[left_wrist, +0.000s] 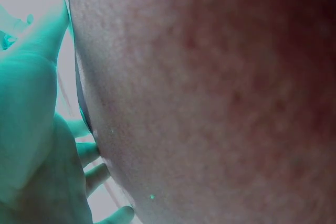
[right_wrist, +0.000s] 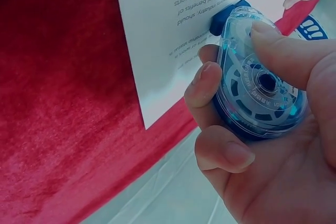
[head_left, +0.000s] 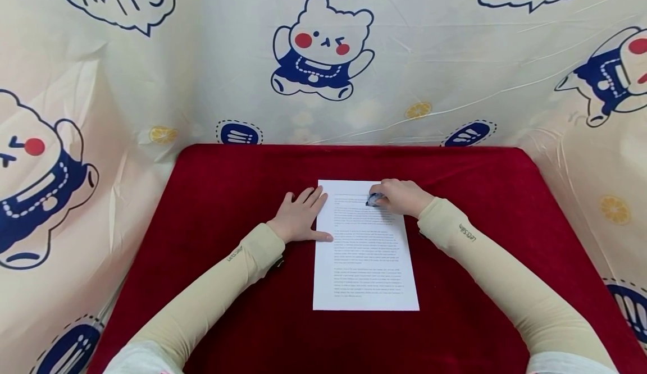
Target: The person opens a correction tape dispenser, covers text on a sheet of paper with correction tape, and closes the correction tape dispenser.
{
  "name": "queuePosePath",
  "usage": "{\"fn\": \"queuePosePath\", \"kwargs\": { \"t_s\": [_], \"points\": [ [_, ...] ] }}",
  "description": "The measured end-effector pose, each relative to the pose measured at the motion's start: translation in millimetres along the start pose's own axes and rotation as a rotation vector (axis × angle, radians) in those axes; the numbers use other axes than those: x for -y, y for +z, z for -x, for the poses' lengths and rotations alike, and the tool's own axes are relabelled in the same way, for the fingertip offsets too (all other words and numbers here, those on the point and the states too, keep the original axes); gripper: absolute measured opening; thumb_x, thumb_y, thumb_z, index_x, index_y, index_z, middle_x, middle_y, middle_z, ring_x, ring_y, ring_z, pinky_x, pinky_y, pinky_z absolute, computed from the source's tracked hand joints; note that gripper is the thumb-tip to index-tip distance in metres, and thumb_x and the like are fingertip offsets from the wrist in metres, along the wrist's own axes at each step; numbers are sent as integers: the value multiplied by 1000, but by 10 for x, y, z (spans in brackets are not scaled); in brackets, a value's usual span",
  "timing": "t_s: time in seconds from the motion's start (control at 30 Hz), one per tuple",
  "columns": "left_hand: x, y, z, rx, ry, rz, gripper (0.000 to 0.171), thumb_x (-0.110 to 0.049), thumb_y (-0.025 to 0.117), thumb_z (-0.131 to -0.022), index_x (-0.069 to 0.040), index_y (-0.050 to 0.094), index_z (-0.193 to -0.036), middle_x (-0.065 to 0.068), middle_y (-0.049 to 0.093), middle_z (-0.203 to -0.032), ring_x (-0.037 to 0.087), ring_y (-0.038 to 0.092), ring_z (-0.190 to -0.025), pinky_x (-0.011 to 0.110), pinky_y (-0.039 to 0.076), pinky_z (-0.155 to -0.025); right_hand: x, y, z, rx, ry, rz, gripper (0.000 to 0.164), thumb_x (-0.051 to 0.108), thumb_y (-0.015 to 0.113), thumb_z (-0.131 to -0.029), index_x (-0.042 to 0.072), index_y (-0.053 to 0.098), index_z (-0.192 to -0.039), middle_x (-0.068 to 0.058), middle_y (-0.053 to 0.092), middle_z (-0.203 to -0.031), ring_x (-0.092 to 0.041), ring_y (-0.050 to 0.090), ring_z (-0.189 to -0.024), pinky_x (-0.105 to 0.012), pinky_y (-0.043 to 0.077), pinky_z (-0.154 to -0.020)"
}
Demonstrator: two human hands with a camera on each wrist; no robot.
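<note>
A white backdrop [head_left: 212, 65] printed with cartoon bears [head_left: 315, 48] is hung behind and beside a surface [head_left: 242, 329] draped in dark red velvet.

In the head view, a printed sheet [head_left: 365, 250] is laid on the surface, its lines turned toward the person, presumably for reading. Its left edge is overlapped by the thumb and spread fingertips of the left hand [head_left: 300, 217]; nothing is grasped there, and the placing seems meant to steady the paper. Over the sheet's upper right part, a correction tape dispenser [head_left: 374, 198] is held by the right hand [head_left: 404, 197], and some words are hidden beneath.

In the left wrist view, most of the frame is filled by a blurred close-up mass; the spread left fingers are tinted teal, and their contact with the paper cannot be made out.

In the right wrist view, the dispenser's clear case is clasped in the right grip between thumb and curled fingers, its blue tip [right_wrist: 226, 18] directed at the sheet, apparently for control. Whether the paper is touched is hard to tell.
</note>
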State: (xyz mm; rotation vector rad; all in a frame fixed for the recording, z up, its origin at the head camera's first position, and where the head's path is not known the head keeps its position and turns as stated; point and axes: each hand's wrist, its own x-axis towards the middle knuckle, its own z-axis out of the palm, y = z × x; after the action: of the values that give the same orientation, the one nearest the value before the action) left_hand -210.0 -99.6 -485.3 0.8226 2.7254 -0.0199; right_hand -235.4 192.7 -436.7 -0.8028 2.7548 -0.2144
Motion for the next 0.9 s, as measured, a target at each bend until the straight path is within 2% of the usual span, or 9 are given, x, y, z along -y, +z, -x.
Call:
{"fn": "queuePosePath", "kwargs": {
  "t_s": [0.47,0.9],
  "points": [
    [-19,-33,30,0,3,10,116,-83,60,-85,-12,19,-168,10,13,-175,33,16,-160,65,23,-119,-58,-20,47,34,36,0,26,15,73,-99,17,74,-124,-5,69,-103,-21,61,-90,-42,57,-82],
    [-36,-57,55,-15,9,16,114,-78,63,-86,-9,22,-167,13,17,-174,35,18,-159,66,24,-118,-127,0,110,15,48,4,28,16,74,-98,15,73,-126,-8,71,-109,-23,62,-93,-43,58,-83]
  ]
}}
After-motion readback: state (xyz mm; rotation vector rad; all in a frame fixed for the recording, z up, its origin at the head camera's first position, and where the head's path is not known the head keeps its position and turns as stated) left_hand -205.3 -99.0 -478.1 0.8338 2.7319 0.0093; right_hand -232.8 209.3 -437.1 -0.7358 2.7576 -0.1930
